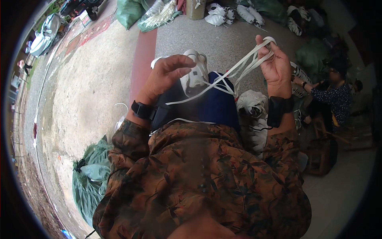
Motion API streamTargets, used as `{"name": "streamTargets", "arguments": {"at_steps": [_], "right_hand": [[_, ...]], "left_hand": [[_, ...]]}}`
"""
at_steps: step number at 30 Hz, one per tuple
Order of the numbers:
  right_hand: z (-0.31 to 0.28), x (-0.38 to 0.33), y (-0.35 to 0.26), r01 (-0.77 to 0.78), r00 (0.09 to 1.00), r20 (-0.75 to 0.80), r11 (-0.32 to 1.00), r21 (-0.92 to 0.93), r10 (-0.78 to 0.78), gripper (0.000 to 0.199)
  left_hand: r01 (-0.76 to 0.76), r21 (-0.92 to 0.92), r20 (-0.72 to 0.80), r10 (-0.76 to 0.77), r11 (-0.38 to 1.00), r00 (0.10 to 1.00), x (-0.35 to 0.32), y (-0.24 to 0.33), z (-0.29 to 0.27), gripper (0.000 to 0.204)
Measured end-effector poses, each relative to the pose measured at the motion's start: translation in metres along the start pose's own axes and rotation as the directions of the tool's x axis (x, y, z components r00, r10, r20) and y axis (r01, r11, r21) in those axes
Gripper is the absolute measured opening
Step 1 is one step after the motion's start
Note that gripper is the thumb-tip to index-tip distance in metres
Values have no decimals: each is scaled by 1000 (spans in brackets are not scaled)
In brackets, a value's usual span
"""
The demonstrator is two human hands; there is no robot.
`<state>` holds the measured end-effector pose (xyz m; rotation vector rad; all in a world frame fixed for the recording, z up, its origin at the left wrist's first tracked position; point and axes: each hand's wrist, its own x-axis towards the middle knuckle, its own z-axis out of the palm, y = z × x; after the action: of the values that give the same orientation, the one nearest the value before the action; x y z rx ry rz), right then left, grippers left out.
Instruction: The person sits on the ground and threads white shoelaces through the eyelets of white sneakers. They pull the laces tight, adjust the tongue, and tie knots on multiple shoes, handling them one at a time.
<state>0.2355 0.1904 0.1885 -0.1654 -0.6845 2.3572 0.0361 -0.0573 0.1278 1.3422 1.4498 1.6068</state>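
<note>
A white shoe (195, 75) lies on the dark blue cloth (223, 101) over my lap. My left hand (169, 73) hovers at the shoe's left side, its thumb and fingers apart with nothing between them. Raised to the right, my right hand (275, 65) has its fingers curled round several white shoelaces (248, 63). The laces stretch down from it to the lap. One loose lace end hangs below my left hand. Whether any lace is threaded through the shoe is hard to make out.
White shoes (253, 104) are piled by my right side. A green sack (93, 175) sits at the left. Further off are another green sack (128, 14), a bundle of laces (163, 16) and a tan bucket (196, 8). Another person (332, 93) sits at the right.
</note>
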Motion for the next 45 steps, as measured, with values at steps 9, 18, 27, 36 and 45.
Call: {"name": "streamTargets", "arguments": {"at_steps": [9, 18, 27, 36, 45], "right_hand": [[9, -7, 35, 53, 997, 50, 998, -35, -51, 18], [-108, -3, -56, 86, 953, 255, 954, 288, -163, 19], [-177, -53, -61, 193, 981, 45, 980, -50, -191, 14], [-314, -153, -16, -166, 669, -496, 538, -826, -554, 13], [-304, -175, -3, -529, 848, -413, -503, -684, -332, 20]], "left_hand": [[113, -549, 368, 118, 828, 922, 51, 21, 84, 38], [258, -159, 251, -214, 953, 944, -19, 47, -12, 17], [261, 38, -37, -260, 964, 965, -98, 67, -101, 22], [583, 297, -256, -525, 756, 812, -207, -43, -98, 18], [592, 345, -251, -537, 728, 806, -249, -115, -72, 14]]}}
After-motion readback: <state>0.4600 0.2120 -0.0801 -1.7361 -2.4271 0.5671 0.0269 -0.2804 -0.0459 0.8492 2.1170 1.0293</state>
